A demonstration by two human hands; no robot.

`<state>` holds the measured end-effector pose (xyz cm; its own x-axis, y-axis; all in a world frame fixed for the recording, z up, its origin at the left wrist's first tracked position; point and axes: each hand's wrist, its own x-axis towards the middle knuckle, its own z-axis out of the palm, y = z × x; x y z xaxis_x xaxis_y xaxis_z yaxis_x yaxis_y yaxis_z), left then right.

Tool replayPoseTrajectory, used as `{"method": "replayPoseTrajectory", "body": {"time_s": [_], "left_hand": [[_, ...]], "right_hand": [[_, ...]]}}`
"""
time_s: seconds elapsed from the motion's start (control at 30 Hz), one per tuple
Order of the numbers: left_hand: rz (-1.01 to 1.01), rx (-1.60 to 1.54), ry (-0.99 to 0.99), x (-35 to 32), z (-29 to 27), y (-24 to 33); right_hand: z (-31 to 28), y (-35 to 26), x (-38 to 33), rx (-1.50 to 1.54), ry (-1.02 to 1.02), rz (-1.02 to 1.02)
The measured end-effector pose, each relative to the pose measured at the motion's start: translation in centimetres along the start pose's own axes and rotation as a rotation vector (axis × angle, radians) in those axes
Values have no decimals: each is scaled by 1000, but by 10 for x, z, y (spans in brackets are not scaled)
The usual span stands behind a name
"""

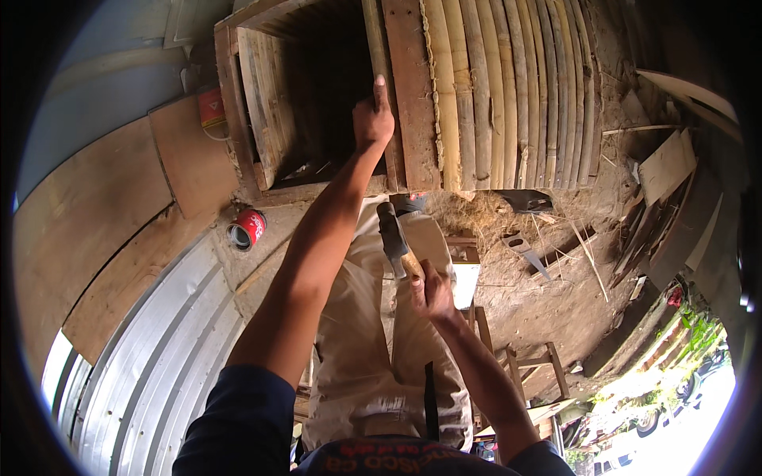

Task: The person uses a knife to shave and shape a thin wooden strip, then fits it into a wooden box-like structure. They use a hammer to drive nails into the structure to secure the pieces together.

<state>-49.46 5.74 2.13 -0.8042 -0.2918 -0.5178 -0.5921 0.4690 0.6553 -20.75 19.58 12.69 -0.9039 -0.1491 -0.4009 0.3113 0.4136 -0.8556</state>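
Observation:
My left arm reaches forward to a wooden frame [411,95] faced with bamboo slats [508,95]. At the edge of its dark opening, my left hand [373,120] is closed around a long bamboo strip [376,36], with the thumb lying along it. The fingers behind the strip are mostly hidden. Closer to me, my right hand [434,293] grips a hammer [391,234] by its wooden handle. Its dark metal head is raised in front of my legs, apart from the frame.
A red can [247,229] stands left, beside plywood sheets [91,230] and corrugated metal [155,349]. A handsaw [525,254] lies on the dirt floor [508,305] at right, near scrap boards [665,166]. A small wooden stool [542,363] stands behind my right arm.

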Motion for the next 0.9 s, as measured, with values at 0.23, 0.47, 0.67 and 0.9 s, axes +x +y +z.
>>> {"method": "replayPoseTrajectory", "body": {"time_s": [0.23, 0.47, 0.67, 0.9], "left_hand": [[250, 18, 98, 0, 3, -9], [310, 100, 172, 1, 9, -15], [254, 146, 126, -9, 8, -23], [220, 136, 77, -1, 5, -21]], "right_hand": [[-15, 29, 24, -171, -118, -53], [-25, 32, 16, -416, 89, -134], [-27, 55, 21, -295, -192, 66], [-31, 62, 27, -363, -44, -261]]}}
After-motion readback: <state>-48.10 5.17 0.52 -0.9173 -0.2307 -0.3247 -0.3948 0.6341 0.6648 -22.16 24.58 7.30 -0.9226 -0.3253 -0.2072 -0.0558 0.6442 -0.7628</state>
